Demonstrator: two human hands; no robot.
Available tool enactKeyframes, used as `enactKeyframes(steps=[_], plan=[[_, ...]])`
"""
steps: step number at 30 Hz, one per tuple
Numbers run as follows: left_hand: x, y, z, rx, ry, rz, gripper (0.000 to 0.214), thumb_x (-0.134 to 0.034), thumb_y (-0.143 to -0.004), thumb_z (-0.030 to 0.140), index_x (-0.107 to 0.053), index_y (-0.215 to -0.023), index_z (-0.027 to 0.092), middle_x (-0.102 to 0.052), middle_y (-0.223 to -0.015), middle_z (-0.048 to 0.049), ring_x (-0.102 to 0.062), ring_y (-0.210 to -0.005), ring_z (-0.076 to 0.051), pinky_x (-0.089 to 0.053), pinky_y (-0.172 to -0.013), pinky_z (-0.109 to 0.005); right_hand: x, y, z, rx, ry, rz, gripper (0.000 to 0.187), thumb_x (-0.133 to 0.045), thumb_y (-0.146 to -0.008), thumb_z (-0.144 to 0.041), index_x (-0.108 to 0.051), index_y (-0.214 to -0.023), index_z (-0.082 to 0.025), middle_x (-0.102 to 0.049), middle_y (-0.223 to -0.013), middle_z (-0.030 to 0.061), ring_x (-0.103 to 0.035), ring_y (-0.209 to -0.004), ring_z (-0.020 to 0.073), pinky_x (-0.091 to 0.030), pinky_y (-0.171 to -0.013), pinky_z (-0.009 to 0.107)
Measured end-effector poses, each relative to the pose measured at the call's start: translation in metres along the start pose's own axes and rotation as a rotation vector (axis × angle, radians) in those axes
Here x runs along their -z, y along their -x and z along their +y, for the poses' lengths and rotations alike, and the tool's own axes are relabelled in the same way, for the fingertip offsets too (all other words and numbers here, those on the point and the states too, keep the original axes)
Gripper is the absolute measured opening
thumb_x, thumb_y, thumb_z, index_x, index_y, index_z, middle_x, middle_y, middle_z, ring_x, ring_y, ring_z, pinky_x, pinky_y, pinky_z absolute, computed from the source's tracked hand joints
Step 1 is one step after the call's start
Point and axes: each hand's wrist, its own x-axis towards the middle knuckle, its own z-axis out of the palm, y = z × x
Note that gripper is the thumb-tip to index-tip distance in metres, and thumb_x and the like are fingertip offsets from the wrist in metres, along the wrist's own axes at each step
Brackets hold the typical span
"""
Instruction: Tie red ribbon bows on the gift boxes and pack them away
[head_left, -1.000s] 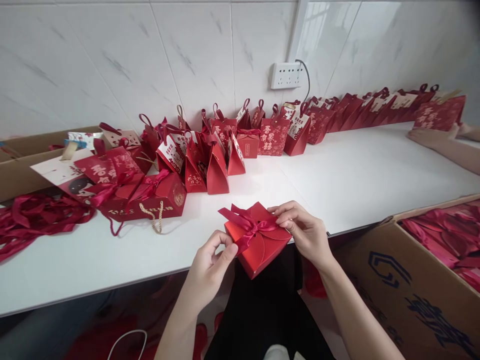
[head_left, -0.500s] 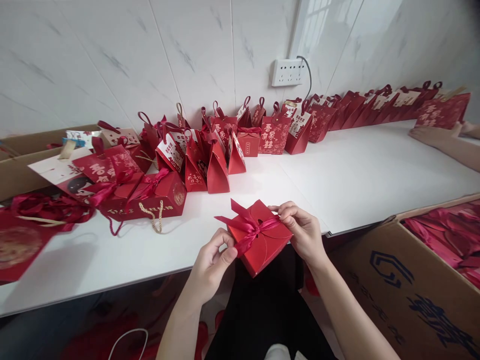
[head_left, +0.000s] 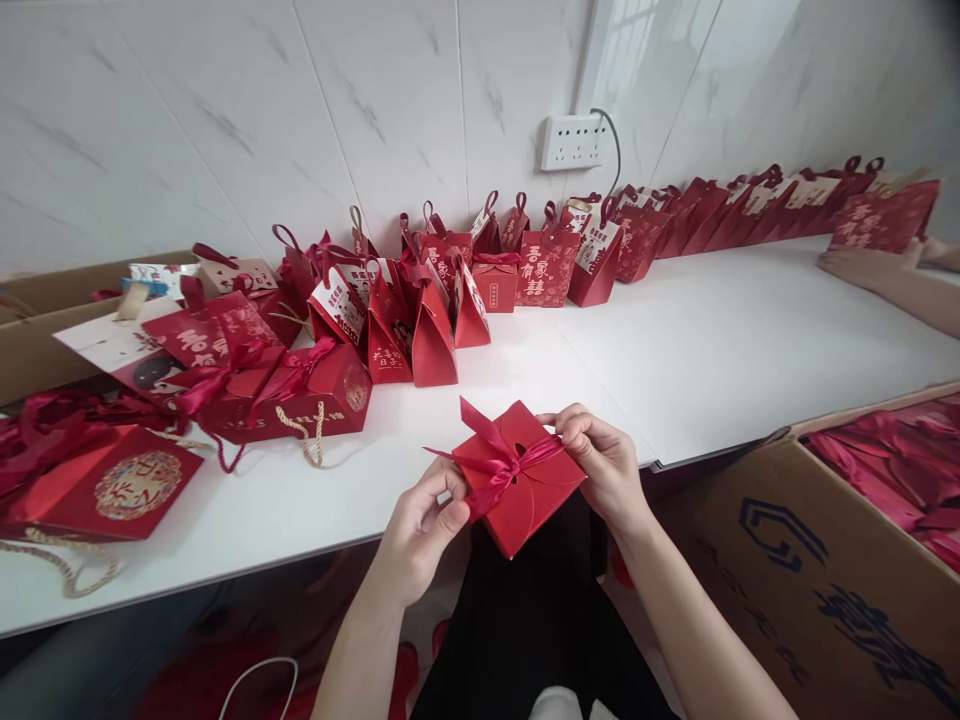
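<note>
A small red gift box [head_left: 526, 488] with a dark red ribbon bow [head_left: 495, 465] sits tilted at the near edge of the white table [head_left: 720, 350]. My left hand [head_left: 424, 525] pinches the box's lower left corner and a ribbon end. My right hand [head_left: 604, 462] is closed on the ribbon at the box's right side. Both hands hold the box over the table edge.
Several red gift bags [head_left: 420, 310] crowd the back left and line the wall to the right [head_left: 750, 215]. A larger red box with a gold emblem [head_left: 112, 485] lies at the left. A cardboard carton [head_left: 840, 560] of red ribbons stands right. Another person's hand [head_left: 862, 265] rests far right.
A red box with a gold emblem and rope handle has come into view at the left edge of the table. My hands have shifted the small box and ribbon slightly.
</note>
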Motion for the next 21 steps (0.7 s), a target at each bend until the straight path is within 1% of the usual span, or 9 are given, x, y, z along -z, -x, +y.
enactKeyframes(steps=[5,7,10,11,13,15,17,18,21], plan=[[-0.003,-0.002,0.005,0.019,-0.02,0.009,0.036,-0.054,-0.084,0.049,-0.044,-0.069,0.018,-0.039,-0.073,-0.0006,-0.037,-0.067,-0.014,-0.032,-0.06,-0.027,-0.003,-0.003,0.001,-0.002,0.018,0.014,0.029,-0.064,-0.081,-0.044,-0.057,-0.066,-0.02,-0.052,-0.073,0.0011,-0.064,-0.092,0.0233,-0.051,-0.079,0.036],[-0.007,-0.003,0.009,0.041,-0.033,0.048,0.034,-0.054,-0.084,0.048,-0.045,-0.069,0.018,-0.042,-0.075,-0.0012,-0.04,-0.069,-0.014,-0.034,-0.062,-0.027,-0.006,-0.006,-0.002,-0.006,0.058,0.033,0.027,-0.063,-0.082,-0.044,-0.058,-0.07,-0.02,-0.054,-0.076,0.0017,-0.065,-0.092,0.0237,-0.052,-0.079,0.037],[-0.01,-0.003,0.009,0.036,-0.017,0.159,0.029,-0.057,-0.082,0.045,-0.047,-0.073,0.019,-0.047,-0.078,-0.0014,-0.044,-0.07,-0.014,-0.036,-0.063,-0.026,-0.007,-0.002,-0.011,-0.031,0.13,0.067,0.026,-0.052,-0.088,-0.048,-0.059,-0.095,-0.023,-0.061,-0.094,0.0061,-0.063,-0.101,0.0232,-0.052,-0.085,0.04],[-0.01,-0.003,0.007,0.014,0.002,0.202,0.027,-0.057,-0.082,0.045,-0.049,-0.078,0.019,-0.049,-0.081,-0.0021,-0.047,-0.072,-0.015,-0.038,-0.065,-0.027,-0.007,0.002,-0.014,-0.025,0.15,0.07,0.032,-0.046,-0.09,-0.05,-0.054,-0.109,-0.025,-0.06,-0.104,0.0081,-0.06,-0.106,0.0231,-0.051,-0.089,0.042],[-0.009,-0.003,0.001,-0.044,0.021,0.283,0.03,-0.058,-0.08,0.046,-0.052,-0.093,0.02,-0.053,-0.097,-0.0054,-0.052,-0.086,-0.018,-0.042,-0.074,-0.029,-0.008,0.015,-0.02,0.032,0.238,0.075,0.051,-0.041,-0.089,-0.058,-0.038,-0.13,-0.028,-0.051,-0.124,0.0115,-0.053,-0.118,0.0249,-0.044,-0.098,0.048],[-0.007,-0.005,-0.005,-0.076,0.02,0.339,0.038,-0.057,-0.08,0.045,-0.05,-0.109,0.022,-0.05,-0.119,-0.0082,-0.049,-0.108,-0.022,-0.04,-0.089,-0.033,-0.012,0.033,-0.025,0.104,0.423,0.049,0.076,-0.048,-0.081,-0.066,-0.022,-0.141,-0.028,-0.037,-0.138,0.0149,-0.041,-0.128,0.0309,-0.035,-0.105,0.055],[-0.006,-0.008,-0.007,-0.057,0.042,0.314,0.039,-0.055,-0.083,0.041,-0.048,-0.117,0.023,-0.045,-0.132,-0.0082,-0.043,-0.121,-0.023,-0.034,-0.101,-0.036,-0.019,0.048,-0.028,0.138,0.636,-0.017,0.099,-0.061,-0.071,-0.066,-0.01,-0.145,-0.025,-0.025,-0.144,0.0187,-0.03,-0.134,0.0373,-0.028,-0.107,0.061],[-0.007,-0.01,-0.007,-0.036,0.065,0.281,0.037,-0.053,-0.085,0.039,-0.048,-0.118,0.023,-0.045,-0.134,-0.0081,-0.043,-0.123,-0.024,-0.032,-0.103,-0.038,-0.022,0.054,-0.029,0.139,0.719,-0.053,0.106,-0.066,-0.069,-0.063,-0.006,-0.146,-0.023,-0.021,-0.145,0.0204,-0.026,-0.135,0.0393,-0.027,-0.107,0.062],[-0.011,-0.012,-0.002,-0.02,0.107,0.217,0.032,-0.049,-0.088,0.038,-0.05,-0.116,0.022,-0.052,-0.128,-0.0089,-0.048,-0.12,-0.024,-0.036,-0.102,-0.039,-0.026,0.057,-0.029,0.1,0.828,-0.103,0.105,-0.07,-0.071,-0.051,-0.002,-0.146,-0.021,-0.02,-0.144,0.0224,-0.026,-0.135,0.0398,-0.033,-0.103,0.061]])
